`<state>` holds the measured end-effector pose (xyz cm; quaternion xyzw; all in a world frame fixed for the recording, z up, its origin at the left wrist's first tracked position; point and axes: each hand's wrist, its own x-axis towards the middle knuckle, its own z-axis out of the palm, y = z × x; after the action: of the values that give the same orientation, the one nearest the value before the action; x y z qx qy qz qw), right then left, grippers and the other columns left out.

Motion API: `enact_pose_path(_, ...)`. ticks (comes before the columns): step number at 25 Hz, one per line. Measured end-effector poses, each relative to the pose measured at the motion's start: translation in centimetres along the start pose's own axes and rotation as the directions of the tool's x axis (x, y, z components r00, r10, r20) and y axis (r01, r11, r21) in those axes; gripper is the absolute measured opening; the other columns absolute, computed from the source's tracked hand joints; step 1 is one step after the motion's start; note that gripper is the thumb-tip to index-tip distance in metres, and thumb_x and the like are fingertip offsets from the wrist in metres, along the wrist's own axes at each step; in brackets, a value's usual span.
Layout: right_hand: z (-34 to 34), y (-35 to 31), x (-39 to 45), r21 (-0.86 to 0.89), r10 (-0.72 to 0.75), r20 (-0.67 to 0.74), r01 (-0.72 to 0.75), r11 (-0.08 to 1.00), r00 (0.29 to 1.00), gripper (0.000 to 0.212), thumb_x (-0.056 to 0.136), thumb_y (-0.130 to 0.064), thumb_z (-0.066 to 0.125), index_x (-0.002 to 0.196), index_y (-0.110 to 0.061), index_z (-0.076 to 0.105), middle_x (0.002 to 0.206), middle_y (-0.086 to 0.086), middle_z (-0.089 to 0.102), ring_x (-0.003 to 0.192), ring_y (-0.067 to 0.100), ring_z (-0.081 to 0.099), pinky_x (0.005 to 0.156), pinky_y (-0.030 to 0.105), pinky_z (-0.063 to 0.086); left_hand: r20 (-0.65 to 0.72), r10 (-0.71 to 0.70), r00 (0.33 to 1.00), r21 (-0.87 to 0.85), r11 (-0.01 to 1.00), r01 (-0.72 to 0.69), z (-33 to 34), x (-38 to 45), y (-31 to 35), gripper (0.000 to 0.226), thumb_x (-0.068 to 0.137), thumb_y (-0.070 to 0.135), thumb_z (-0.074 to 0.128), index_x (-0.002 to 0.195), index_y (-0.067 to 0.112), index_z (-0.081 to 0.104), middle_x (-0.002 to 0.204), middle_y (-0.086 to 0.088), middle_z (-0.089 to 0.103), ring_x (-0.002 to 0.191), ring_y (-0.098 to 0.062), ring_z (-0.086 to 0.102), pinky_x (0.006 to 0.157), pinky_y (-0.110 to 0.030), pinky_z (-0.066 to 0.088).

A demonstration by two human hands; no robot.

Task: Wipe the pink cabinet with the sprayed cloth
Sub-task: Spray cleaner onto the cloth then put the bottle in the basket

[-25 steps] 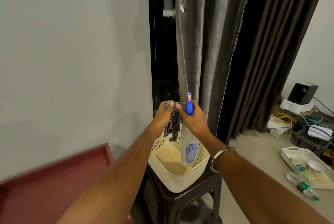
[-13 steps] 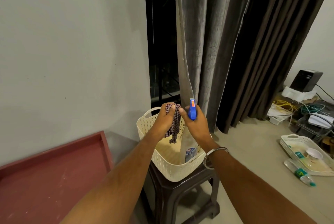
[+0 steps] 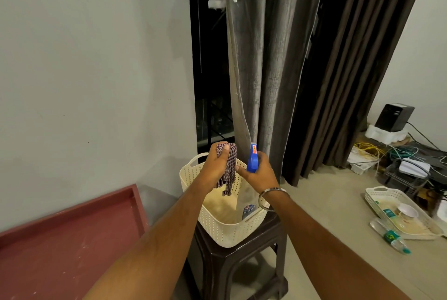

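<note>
Hands are parting: left hand [image 3: 216, 165] gripping cloth [image 3: 229, 171], right hand [image 3: 260, 174] clutching sprayer [image 3: 252, 158], so wiping the cabinet [image 3: 72, 246] comes next.

We note: left hand [image 3: 216, 163] and right hand [image 3: 260, 172], touching a second ago, now apart. Checked cloth [image 3: 228, 169] now clear of blue spray head [image 3: 252, 158]. Hands, formerly raised above basket [image 3: 193, 178], now lower, over its opening. Bottle body sunk inside basket.
</note>
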<state>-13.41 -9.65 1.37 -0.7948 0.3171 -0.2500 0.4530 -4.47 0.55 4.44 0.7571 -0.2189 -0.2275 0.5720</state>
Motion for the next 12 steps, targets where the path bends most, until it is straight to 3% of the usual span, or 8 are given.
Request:
enact_pose_path(2,-1.1,-0.9,-0.8,-0.013,-0.002,-0.015,0.002,1.000,1.000,0.107,0.071,-0.046,0.077,0.149,-0.013,0.010,0.154,0.011,0.022,0.138,0.028,0.031,0.111,0.045,0.034,-0.010,0.027,1.000,-0.009,1.000,-0.027,-0.6,-0.3,0.6,0.051,0.099,0.050,0.032,0.143,0.026,0.027,0.144,-0.010,0.042,0.123,-0.031,0.048,0.098,-0.045,0.045)
enact_pose_path(5,-2.7,-3.1,-2.4,-0.049,-0.056,-0.084,0.052,0.997,0.995,0.111,0.074,-0.053,0.071,0.150,-0.013,0.001,0.158,0.009,0.008,0.145,0.028,0.011,0.116,0.048,0.023,-0.032,0.057,0.998,-0.024,0.998,-0.058,-1.8,-1.7,2.3,0.053,0.098,0.053,0.032,0.144,0.026,0.028,0.144,-0.010,0.042,0.124,-0.031,0.048,0.103,-0.048,0.044)
enact_pose_path(9,-4.3,-6.2,-4.2,-0.123,-0.165,-0.177,0.145,0.982,0.970,0.096,0.081,-0.059,0.059,0.150,-0.014,0.008,0.156,0.008,0.012,0.144,0.027,0.010,0.116,0.049,0.021,-0.031,0.124,0.992,-0.046,0.991,-0.125,-3.6,-4.3,4.4,0.047,0.100,0.049,0.033,0.140,0.025,0.032,0.140,-0.009,0.045,0.117,-0.025,0.050,0.098,-0.041,0.044)
enact_pose_path(12,-4.5,-8.9,-5.8,-0.259,-0.315,-0.160,0.268,0.928,0.936,0.071,0.090,-0.042,0.055,0.145,-0.009,0.026,0.149,0.009,0.024,0.139,0.026,0.020,0.116,0.044,0.025,-0.021,0.184,0.983,-0.084,0.979,-0.185,-5.3,-6.7,6.0,0.040,0.101,0.046,0.034,0.135,0.025,0.038,0.134,-0.008,0.049,0.109,-0.019,0.052,0.093,-0.037,0.046)
